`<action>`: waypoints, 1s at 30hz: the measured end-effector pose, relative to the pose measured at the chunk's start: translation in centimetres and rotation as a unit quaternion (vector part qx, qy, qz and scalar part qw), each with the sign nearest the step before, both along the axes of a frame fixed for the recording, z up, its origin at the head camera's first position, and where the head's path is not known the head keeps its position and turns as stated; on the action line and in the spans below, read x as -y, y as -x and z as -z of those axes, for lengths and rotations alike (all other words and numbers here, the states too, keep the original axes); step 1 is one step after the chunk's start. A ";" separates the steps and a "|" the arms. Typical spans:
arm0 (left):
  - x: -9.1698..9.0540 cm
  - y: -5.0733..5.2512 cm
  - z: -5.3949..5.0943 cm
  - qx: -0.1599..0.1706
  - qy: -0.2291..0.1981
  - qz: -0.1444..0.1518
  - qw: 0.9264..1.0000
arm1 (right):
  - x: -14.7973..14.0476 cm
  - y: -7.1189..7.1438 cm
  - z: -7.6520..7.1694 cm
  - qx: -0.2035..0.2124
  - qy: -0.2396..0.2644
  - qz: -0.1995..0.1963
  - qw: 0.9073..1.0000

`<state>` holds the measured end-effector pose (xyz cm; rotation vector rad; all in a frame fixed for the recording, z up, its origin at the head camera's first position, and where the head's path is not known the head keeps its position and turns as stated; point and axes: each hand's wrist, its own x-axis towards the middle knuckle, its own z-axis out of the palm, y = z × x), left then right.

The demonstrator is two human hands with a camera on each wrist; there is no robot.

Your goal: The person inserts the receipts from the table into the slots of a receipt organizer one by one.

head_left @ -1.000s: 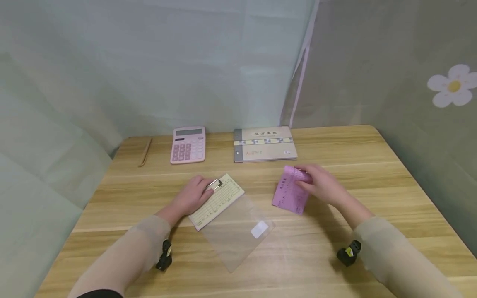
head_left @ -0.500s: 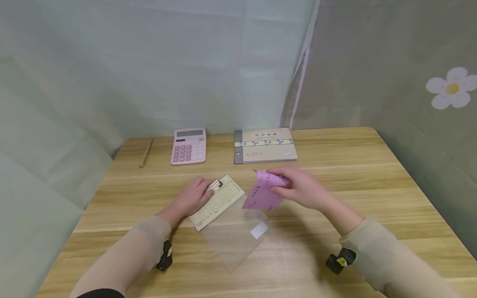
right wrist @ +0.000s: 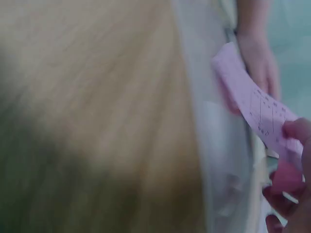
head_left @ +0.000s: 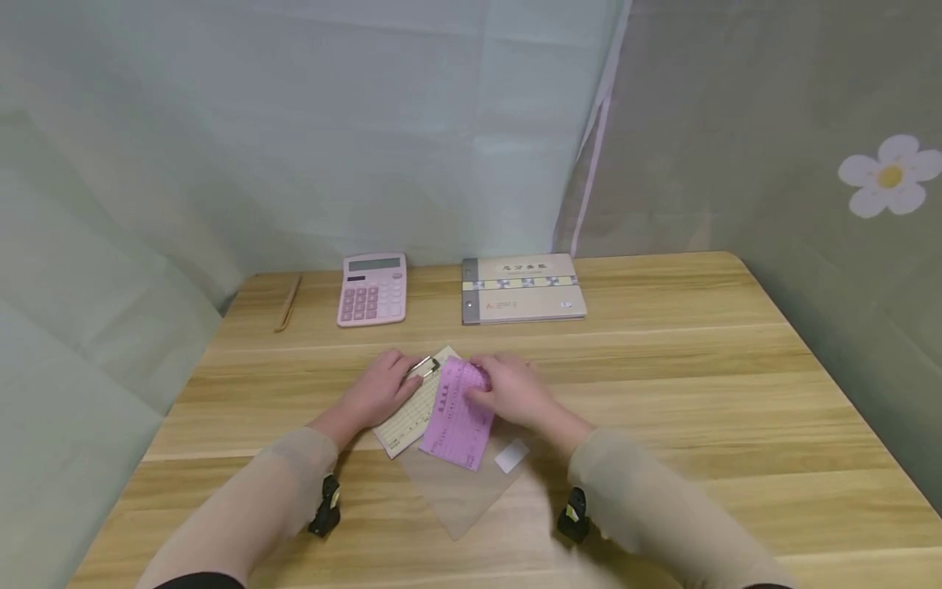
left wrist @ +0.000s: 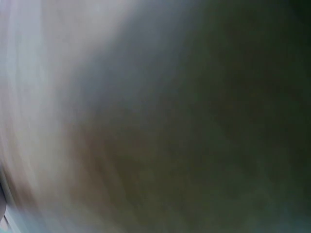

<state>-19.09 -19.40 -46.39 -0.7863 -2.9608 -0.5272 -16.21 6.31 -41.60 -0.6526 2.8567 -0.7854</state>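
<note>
A clear clipboard [head_left: 458,499] with a white label lies slantwise on the wooden table, bearing a pad of pale yellow printed forms [head_left: 401,427]. At its metal clip [head_left: 432,366] my left hand [head_left: 375,388] grips, thumb on one side and fingers on the other. My right hand [head_left: 513,391] pinches a pink printed slip [head_left: 458,425] near its upper right edge. The slip hangs over the right part of the yellow pad and the clear board. In the right wrist view, the pink slip [right wrist: 260,107] bends between thumb and fingers. The left wrist view is too blurred and dark to tell much.
A pink calculator [head_left: 372,290] and a beige account book [head_left: 524,288] lie along the table's back edge. A thin brown stick-like thing [head_left: 288,303] lies at the back left. Grey-green curtains [head_left: 412,131] hang behind the table [head_left: 699,352].
My right hand has carried the pink slip leftward from the right side of the table to over the yellow forms. My left hand has stayed at the clip.
</note>
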 end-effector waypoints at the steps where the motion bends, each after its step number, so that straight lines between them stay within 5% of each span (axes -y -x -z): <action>1: 0.0 0.0 0.0 -0.001 0.000 0.001 1.000 | 0.2 -0.1 0.3 -0.013 -0.026 0.006 1.000; 5: -0.3 0.1 0.0 -0.005 -0.004 0.006 1.000 | 0.3 -0.8 0.9 -0.076 -0.094 -0.024 0.992; 10: -0.4 0.2 -0.4 -0.003 -0.013 0.002 1.000 | 0.0 -2.3 1.0 -0.143 -0.126 -0.185 0.964; 13: -0.4 0.3 -0.5 0.001 -0.015 0.000 1.000 | 0.2 -3.1 1.4 -0.159 -0.142 -0.238 0.948; 22: 0.1 0.0 -0.8 0.018 0.008 -0.009 1.000 | 1.9 -3.9 2.6 -0.158 -0.162 -0.225 0.948; 30: -0.1 0.7 -2.3 0.054 0.045 0.013 0.997 | 2.3 -4.1 3.9 -0.179 -0.160 -0.205 0.949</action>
